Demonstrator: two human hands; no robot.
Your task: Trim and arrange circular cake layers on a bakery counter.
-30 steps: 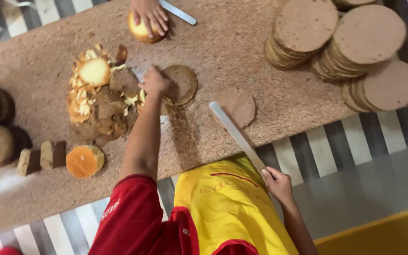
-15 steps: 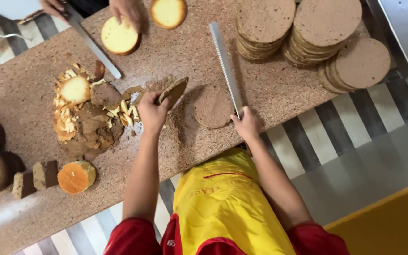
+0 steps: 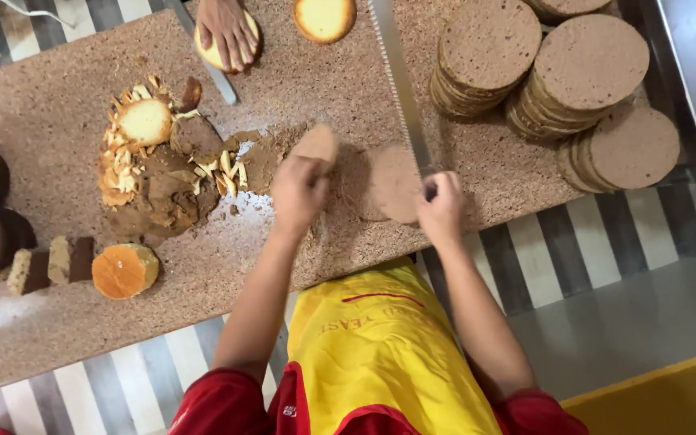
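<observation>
Cork board: knife in right grip.

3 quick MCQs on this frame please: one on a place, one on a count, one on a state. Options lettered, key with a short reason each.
1. Where is the heap of brown and pale cake trimmings?
A. Beside the person's left hand
B. Under the stacks of discs
C. On the striped floor

2. How many hands are in view?
A. One
B. Two
C. Three

3. What is the right hand doing?
A. Lying flat and empty
B. Gripping the long serrated steel knife
C. Holding an orange-topped cake

Key: 1 A, the heap lies on the speckled cork-like board, to the outer side of the left hand. 2 C, the person's two plus a co-worker's hand at the top edge. 3 B, its fingers are closed around the knife's handle end.
</observation>
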